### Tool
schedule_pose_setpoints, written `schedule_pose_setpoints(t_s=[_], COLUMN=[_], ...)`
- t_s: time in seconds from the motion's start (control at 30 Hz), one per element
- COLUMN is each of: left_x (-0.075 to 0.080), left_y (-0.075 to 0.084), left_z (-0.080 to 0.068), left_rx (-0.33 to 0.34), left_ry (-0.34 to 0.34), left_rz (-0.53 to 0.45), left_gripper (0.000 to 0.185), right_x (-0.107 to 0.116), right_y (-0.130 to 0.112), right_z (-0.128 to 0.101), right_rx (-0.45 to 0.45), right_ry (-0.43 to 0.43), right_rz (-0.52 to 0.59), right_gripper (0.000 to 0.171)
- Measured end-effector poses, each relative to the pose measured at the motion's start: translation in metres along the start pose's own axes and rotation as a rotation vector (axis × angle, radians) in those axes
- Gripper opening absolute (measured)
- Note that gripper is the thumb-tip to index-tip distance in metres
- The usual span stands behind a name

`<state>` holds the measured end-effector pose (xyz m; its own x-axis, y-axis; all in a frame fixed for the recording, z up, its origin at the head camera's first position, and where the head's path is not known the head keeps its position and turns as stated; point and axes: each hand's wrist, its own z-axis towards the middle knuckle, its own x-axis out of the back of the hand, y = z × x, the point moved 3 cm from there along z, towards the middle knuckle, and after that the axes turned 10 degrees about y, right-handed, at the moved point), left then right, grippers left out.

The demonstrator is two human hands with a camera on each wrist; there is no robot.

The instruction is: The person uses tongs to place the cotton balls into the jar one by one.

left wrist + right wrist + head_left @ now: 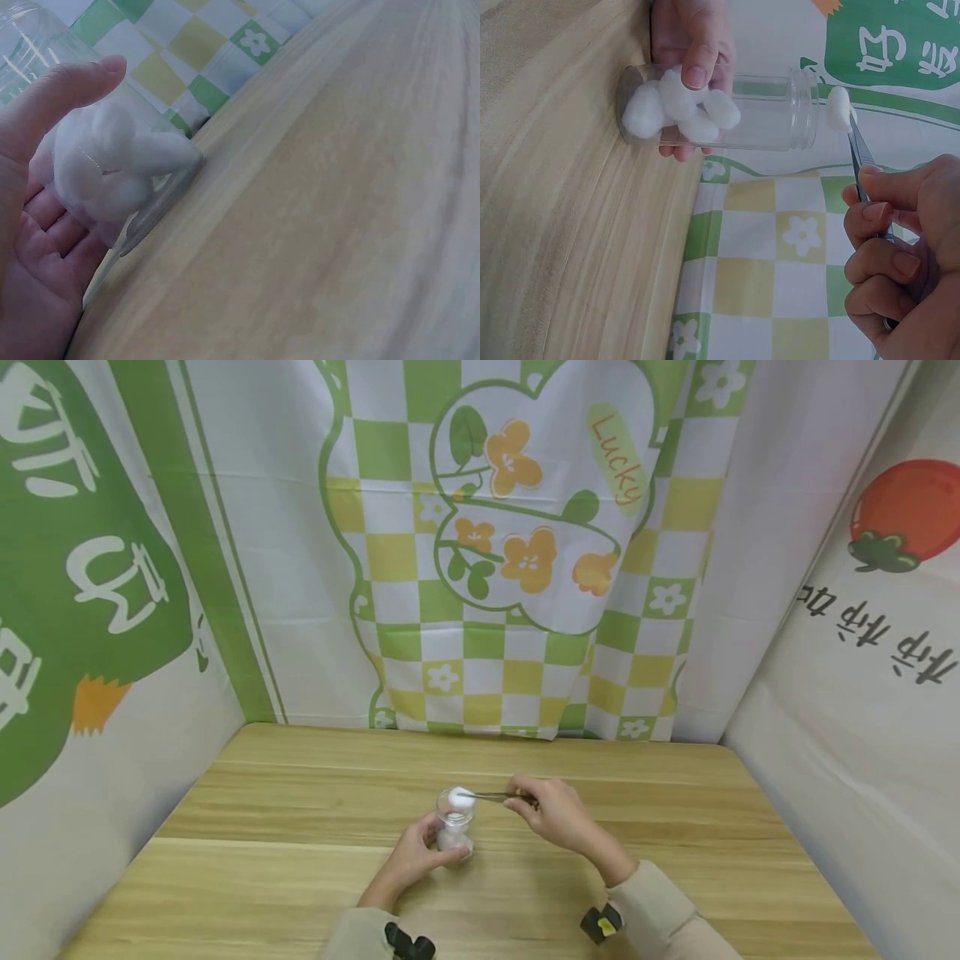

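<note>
A clear jar point(769, 112) stands upright on the table, with several white cotton balls point(676, 101) in its lower half. My left hand point(414, 853) grips the jar low down, thumb across the near side and fingers behind, as the left wrist view also shows. The jar's mouth has no lid on it. My right hand point(553, 814) holds metal tweezers point(859, 154), pinched between thumb and fingers. Between their tips is one cotton ball point(839, 109), just above the jar's open mouth and apart from the rim.
The wooden table point(285, 802) extends around both hands. Behind it hangs a green and yellow checked curtain point(480, 677); printed white cloths point(840, 727) stand at both sides. Each wrist carries a small black camera point(602, 924).
</note>
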<state>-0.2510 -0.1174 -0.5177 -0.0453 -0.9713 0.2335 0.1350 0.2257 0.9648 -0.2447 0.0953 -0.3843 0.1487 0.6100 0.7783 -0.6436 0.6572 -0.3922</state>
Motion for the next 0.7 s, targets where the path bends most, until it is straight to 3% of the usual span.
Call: schedule_pose_setpoints(t_s=[0.7], left_x=[-0.0007], left_y=[0.0], left_z=[0.0002], left_rx=[0.011], left_ry=[-0.014], left_rz=[-0.003], left_gripper=[0.06], right_x=[-0.0079], right_y=[0.0066], right_z=[-0.0033], right_rx=[-0.076], right_ry=[-0.077], right_rz=[0.094], right_gripper=[0.01])
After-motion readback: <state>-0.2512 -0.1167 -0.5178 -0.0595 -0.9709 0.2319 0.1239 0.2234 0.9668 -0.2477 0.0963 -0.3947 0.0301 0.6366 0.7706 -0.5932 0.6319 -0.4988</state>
